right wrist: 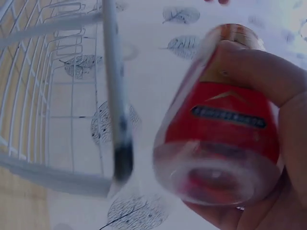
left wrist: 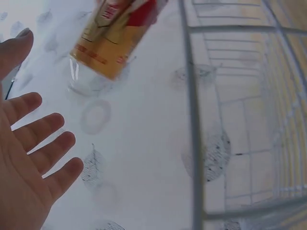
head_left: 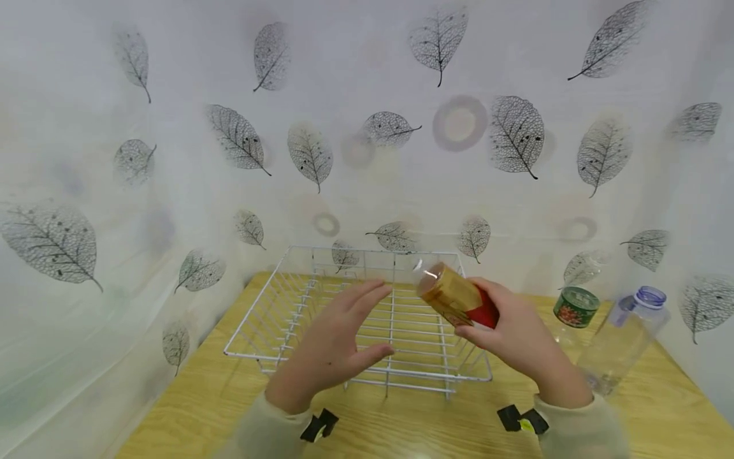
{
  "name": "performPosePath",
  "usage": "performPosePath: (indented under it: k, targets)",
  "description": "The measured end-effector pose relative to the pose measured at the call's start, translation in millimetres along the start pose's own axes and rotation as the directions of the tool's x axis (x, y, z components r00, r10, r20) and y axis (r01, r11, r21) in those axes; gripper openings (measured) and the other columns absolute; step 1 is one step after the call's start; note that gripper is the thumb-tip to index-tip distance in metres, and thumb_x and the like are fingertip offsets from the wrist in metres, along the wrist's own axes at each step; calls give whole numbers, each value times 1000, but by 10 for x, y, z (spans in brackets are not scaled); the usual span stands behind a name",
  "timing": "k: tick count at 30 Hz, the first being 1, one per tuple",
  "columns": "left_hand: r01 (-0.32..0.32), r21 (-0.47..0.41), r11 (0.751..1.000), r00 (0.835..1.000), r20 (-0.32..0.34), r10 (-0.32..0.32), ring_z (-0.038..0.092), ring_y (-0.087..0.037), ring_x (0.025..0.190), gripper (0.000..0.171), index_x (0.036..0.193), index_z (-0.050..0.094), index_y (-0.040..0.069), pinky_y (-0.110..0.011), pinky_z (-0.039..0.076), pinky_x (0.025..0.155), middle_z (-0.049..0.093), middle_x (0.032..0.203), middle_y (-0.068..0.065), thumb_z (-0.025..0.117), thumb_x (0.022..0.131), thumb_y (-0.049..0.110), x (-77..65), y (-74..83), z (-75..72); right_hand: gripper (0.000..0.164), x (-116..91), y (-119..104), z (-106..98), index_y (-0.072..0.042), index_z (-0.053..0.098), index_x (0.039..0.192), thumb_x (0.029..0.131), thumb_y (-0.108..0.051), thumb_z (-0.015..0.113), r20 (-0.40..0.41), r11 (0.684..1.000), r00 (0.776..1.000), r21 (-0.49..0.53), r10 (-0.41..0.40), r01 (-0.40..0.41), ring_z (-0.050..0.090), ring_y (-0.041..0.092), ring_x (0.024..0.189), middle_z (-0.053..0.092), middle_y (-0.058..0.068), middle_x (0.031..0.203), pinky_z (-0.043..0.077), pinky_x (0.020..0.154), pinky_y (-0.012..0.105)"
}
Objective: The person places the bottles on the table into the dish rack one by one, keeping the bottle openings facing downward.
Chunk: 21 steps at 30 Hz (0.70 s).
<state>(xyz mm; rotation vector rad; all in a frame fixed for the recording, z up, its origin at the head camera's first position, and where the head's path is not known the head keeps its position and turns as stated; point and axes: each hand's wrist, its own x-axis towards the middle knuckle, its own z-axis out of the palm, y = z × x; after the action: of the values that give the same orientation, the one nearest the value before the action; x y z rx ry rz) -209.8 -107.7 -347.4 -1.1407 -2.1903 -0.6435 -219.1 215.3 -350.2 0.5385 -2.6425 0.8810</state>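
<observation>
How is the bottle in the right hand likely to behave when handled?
Laid down, the bottle would probably roll: its base looks round. It may be light, as no contents show through its clear parts. Its shiny surface might feel slippery.

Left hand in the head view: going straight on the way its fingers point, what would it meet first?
Probably the gold-and-red container held by the right hand, though depth is unclear and the left hand might pass it.

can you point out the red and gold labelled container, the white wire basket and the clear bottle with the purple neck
Red and gold container (head_left: 454, 294): head view, gold part of its label
Wire basket (right wrist: 116, 86): right wrist view, a thick bar
Clear bottle (head_left: 622, 344): head view, its body
</observation>
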Motion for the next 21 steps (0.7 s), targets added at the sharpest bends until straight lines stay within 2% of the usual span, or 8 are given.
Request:
performPosePath:
  k: [4, 7, 11, 15, 21]
  targets:
    - [-85, 48, 995, 995, -40, 87, 40, -28, 143, 81, 152, 44, 6, -46, 34, 116, 43, 155, -8, 62, 94, 60, 112, 61, 18, 79, -7, -180, 83, -19, 56, 142, 75, -44, 89, 2, 976, 992, -179, -123, 122, 63, 17, 90, 66, 2, 119, 54, 69, 36]
    - [-99, 97, 990, 995, -19, 101, 42, -29, 141, 84, 150, 47, 7, -44, 34, 116, 47, 152, -8, 75, 87, 54, 140, 101, 36, 81, -26, -297, 142, -17, 58, 141, 71, -43, 92, 21, 944, 979, -261, -203, 202, 64, 18, 93, 67, 1, 121, 55, 70, 36]
    - [-64, 133, 989, 996, 64, 56, 51, -23, 133, 82, 144, 55, 9, -39, 42, 111, 56, 143, -5, 85, 79, 50, 121, 160, 56, 84, -58, -428, 222, -13, 60, 139, 67, -42, 94, 50, 899, 947, -304, -317, 316, 66, 20, 100, 67, 1, 123, 58, 75, 38]
    - [-37, 156, 987, 987, 162, 11, 59, -16, 123, 77, 140, 59, 12, -35, 51, 101, 62, 135, 1, 85, 78, 51, 89, 196, 81, 83, -77, -511, 309, -14, 61, 137, 66, -41, 95, 76, 870, 919, -300, -387, 391, 65, 16, 102, 66, -2, 122, 58, 77, 36]
    - [-6, 176, 984, 966, 256, -40, 60, -15, 121, 81, 144, 55, 15, -34, 54, 96, 62, 136, 3, 86, 78, 49, 64, 243, 104, 83, -108, -552, 354, -13, 62, 137, 66, -41, 95, 99, 862, 912, -300, -399, 410, 63, 17, 109, 67, -3, 123, 58, 81, 38]
